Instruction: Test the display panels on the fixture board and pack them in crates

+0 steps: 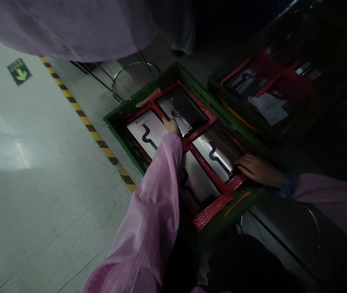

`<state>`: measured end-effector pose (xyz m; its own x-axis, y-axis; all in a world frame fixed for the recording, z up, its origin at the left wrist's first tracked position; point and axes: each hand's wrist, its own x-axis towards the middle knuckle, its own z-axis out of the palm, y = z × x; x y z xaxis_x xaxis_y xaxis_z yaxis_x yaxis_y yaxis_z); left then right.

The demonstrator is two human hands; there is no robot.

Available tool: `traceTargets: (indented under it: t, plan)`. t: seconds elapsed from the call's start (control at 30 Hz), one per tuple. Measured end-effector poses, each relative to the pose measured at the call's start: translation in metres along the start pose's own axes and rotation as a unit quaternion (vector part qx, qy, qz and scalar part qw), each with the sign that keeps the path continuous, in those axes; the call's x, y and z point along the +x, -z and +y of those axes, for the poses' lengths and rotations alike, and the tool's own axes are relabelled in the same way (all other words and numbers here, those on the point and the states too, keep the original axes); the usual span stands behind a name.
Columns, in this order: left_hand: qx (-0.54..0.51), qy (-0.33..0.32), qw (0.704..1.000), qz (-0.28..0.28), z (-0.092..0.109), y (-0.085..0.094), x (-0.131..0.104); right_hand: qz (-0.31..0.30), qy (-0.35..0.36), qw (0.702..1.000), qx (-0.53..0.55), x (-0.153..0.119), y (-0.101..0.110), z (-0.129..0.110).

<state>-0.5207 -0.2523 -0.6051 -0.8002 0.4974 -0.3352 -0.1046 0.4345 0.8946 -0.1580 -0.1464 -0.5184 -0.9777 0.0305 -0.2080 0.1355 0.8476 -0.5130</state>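
A red foam tray sits in a green plastic crate. Its compartments hold several flat silver panels, such as the upper panel and the right panel, each with a black curved strip. My left hand reaches to the tray's middle, its thumb and a finger closed around the red divider beside the upper panel; its other fingers are hidden. At the tray's right edge, my right hand has its fingers together, bent over the rim by the right panel's corner. Fingertips there are dark and partly hidden.
Another green crate with a red tray and a white sheet stands at the right. Metal-legged stools are behind and in front. A person in a pink garment is at the top. Striped tape marks the floor.
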Motion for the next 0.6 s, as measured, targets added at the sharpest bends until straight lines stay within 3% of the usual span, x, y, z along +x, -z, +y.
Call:
traceTargets:
  t: [0.1, 0.23, 0.4, 0.6]
  plan:
    - [0.041, 0.015, 0.994, 0.097, 0.002, -0.004, 0.008, 0.012, 0.031, 0.999, -0.02, -0.006, 0.001, 0.0]
    - [0.091, -0.001, 0.983, 0.162, 0.001, -0.009, 0.001, 0.022, 0.068, 0.996, -0.056, -0.023, 0.003, 0.003]
    - [0.144, -0.029, 0.976, 0.162, -0.006, -0.018, -0.013, 0.082, 0.119, 0.985, -0.09, -0.03, -0.001, 0.008]
    - [0.198, -0.013, 0.971, 0.133, 0.002, -0.022, 0.0, 0.108, 0.158, 0.974, -0.123, -0.025, -0.002, 0.007]
